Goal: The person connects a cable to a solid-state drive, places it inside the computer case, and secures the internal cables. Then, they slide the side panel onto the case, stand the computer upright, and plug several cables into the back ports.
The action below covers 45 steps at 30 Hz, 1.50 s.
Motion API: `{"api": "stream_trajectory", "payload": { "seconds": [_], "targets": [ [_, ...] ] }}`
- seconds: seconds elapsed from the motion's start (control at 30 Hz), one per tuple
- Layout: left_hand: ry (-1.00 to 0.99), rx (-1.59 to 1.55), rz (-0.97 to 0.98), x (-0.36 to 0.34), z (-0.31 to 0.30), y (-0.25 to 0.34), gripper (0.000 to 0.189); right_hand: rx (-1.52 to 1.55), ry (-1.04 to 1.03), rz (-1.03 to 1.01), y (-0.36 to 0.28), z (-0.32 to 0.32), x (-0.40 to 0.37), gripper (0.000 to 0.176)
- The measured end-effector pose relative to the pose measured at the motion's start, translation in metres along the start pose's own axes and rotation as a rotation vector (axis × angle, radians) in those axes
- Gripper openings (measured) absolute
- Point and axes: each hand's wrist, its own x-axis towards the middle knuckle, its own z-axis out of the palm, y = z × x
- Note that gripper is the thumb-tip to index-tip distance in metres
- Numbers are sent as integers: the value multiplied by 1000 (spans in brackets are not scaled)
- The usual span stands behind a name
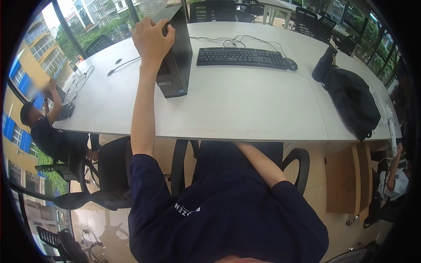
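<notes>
My left hand (153,38) lies over the top of a black Dell computer tower (177,59), fingers bent around its far upper part. The tower stands upright on the white table (245,101). My right forearm reaches down under the table's front edge, and the right hand is hidden there. To the right of the tower lies a black keyboard (241,57), with a black mouse (290,64) at its right end. Thin cables run behind the keyboard.
A black bag (353,94) lies at the table's right. Loose cables (83,81) are on the left part. A person (52,131) sits at the far left, another (397,177) at the far right. A wooden cabinet (346,179) stands below right; an office chair (115,166) is at left.
</notes>
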Motion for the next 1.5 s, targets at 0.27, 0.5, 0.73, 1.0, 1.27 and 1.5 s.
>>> {"api": "stream_trajectory", "payload": {
  "seconds": [0.27, 0.5, 0.73, 1.0, 1.27, 1.5],
  "targets": [
    [-23, 32, -13, 1, 0, 2, 20, -14, 16, 15, 0, -1, 1, 37],
    [103, -12, 9, -7, 12, -1, 16, -21, 15, 22, -1, -1, 2, 38],
    [212, -108, -21, -16, 13, 3, 13, -22, 19, 12, -2, -4, -2, 38],
    [238, -120, -52, -25, 15, 9, 22, -17, 13, -9, -1, -10, -6, 39],
    [165, -68, -124, -26, 14, 12, 24, -12, 20, -17, 0, -12, -7, 40],
    [187, -115, -102, -28, 14, 11, 28, -20, 32, -14, -1, -11, -5, 41]
  ]
}}
